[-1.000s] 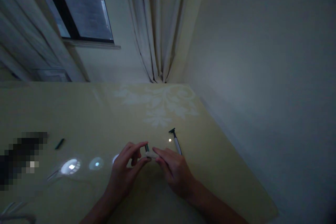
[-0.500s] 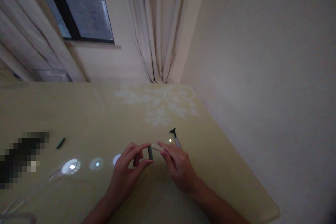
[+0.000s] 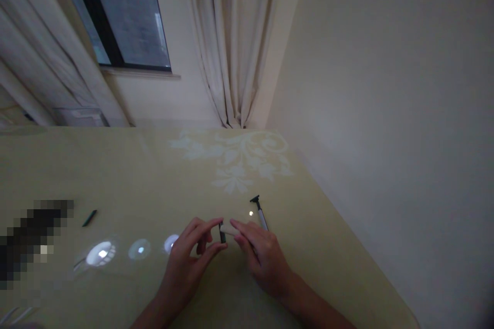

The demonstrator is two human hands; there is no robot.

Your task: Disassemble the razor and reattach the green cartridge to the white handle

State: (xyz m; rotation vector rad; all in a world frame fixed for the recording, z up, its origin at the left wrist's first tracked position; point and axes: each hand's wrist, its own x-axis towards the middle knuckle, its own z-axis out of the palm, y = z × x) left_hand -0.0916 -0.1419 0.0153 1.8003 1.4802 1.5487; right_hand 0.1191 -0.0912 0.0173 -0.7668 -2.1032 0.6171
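My left hand (image 3: 191,252) pinches a small dark green-black razor cartridge (image 3: 223,237) upright, thumb at its lower end and index finger at its upper end. My right hand (image 3: 266,254) grips a thin pale stick-like tool (image 3: 230,230) whose light, rounded tip touches or overlaps the cartridge face; its kind is too small to make out. Just beyond the right hand, a razor handle (image 3: 262,218), grey with a black T-shaped top, lies on the table. Further left rests another small dark strip (image 3: 89,218), similar to the held cartridge.
The glossy yellowish table (image 3: 328,247) carries a white floral pattern and lamp reflections. A dark pixelated object (image 3: 27,247) is at the left. Beyond the table hang curtains (image 3: 235,51) beside a window (image 3: 131,15). A pale wall (image 3: 386,103) borders the right edge.
The pale tool's tip has moved left and now meets the cartridge in the left hand. The view has tilted slightly, so everything sits a little lower.
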